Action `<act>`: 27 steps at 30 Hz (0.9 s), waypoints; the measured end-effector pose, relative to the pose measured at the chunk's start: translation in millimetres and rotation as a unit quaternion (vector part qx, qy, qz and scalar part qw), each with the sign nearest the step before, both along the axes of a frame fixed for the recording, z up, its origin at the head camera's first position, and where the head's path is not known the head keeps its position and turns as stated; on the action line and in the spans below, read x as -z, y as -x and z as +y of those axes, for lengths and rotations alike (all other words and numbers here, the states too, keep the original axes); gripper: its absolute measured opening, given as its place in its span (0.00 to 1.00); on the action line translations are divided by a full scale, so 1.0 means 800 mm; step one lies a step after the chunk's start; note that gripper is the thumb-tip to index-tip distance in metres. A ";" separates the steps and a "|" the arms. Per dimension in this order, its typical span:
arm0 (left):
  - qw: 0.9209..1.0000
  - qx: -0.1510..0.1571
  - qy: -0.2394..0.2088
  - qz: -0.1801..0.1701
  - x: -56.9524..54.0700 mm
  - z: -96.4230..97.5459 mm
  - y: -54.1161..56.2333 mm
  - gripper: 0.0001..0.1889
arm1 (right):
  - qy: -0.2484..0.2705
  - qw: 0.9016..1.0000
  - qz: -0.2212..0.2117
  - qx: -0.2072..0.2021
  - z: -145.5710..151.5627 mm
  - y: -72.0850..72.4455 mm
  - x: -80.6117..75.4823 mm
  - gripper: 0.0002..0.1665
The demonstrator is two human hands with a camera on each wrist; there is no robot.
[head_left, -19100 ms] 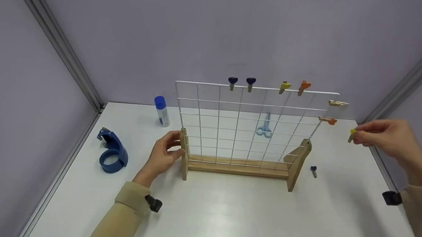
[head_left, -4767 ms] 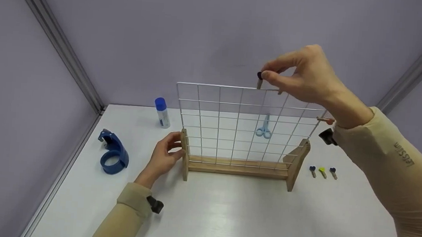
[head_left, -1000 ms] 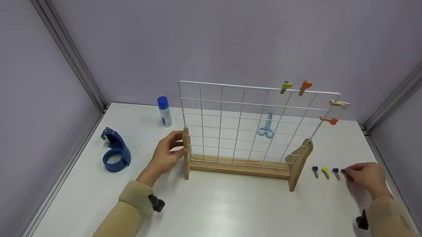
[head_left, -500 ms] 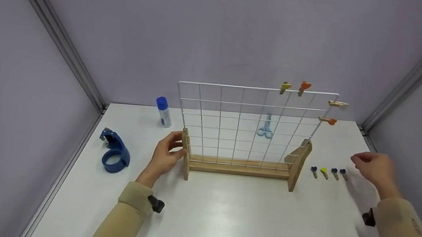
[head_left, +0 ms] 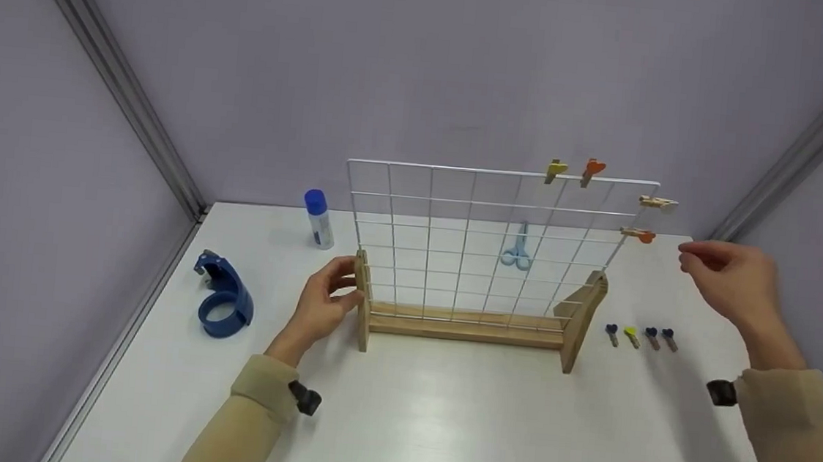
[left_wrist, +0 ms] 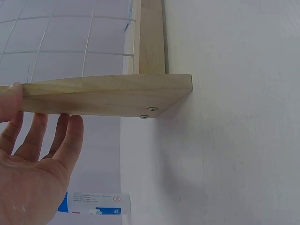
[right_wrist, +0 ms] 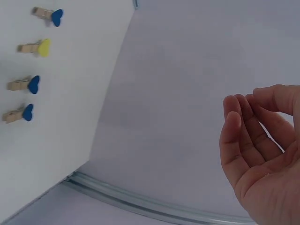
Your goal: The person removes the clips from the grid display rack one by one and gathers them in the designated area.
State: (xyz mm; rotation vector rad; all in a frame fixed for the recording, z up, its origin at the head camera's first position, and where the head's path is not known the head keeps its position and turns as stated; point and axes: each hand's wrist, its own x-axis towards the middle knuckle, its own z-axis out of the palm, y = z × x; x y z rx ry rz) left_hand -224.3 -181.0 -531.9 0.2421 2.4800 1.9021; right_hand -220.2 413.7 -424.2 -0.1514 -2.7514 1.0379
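My left hand [head_left: 319,308] grips the left wooden side panel [left_wrist: 103,98] of a wire grid stand, thumb at one edge and fingertips at the other in the left wrist view. The white wire grid [head_left: 430,198] rises between the two panels. On its top bar are a yellow heart clothespin [head_left: 555,170] and an orange heart clothespin [head_left: 592,172]. A white-tipped clothespin [head_left: 656,202] and another orange one [head_left: 639,235] are clipped to its right side. Off to the right, my right hand [head_left: 738,282] hovers above the table, empty, fingers loosely bent.
Several heart clothespins lie in a row right of the stand, a yellow one [head_left: 632,336] among dark blue ones [right_wrist: 21,85]. Light blue scissors [head_left: 518,252] lie behind the grid. A glue stick [head_left: 319,220] and a blue tape dispenser [head_left: 226,303] are at left.
Two dark heart clothespins have left the grid's top bar, and the row on the table has grown. My right hand let go of the last one and rose; the left stays put.
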 end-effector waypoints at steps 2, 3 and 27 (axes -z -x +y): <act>1.000 0.000 0.001 0.001 -0.001 0.001 0.000 0.30 | 0.000 1.000 0.017 -0.002 -0.009 -0.001 -0.016 0.23; 1.000 0.000 0.003 0.001 -0.002 0.001 0.000 0.30 | 0.001 1.000 0.023 -0.003 -0.013 -0.002 -0.024 0.23; 1.000 0.002 -0.003 -0.002 -0.002 0.000 0.001 0.30 | 0.011 0.969 0.226 -0.100 -0.124 0.004 -0.172 0.14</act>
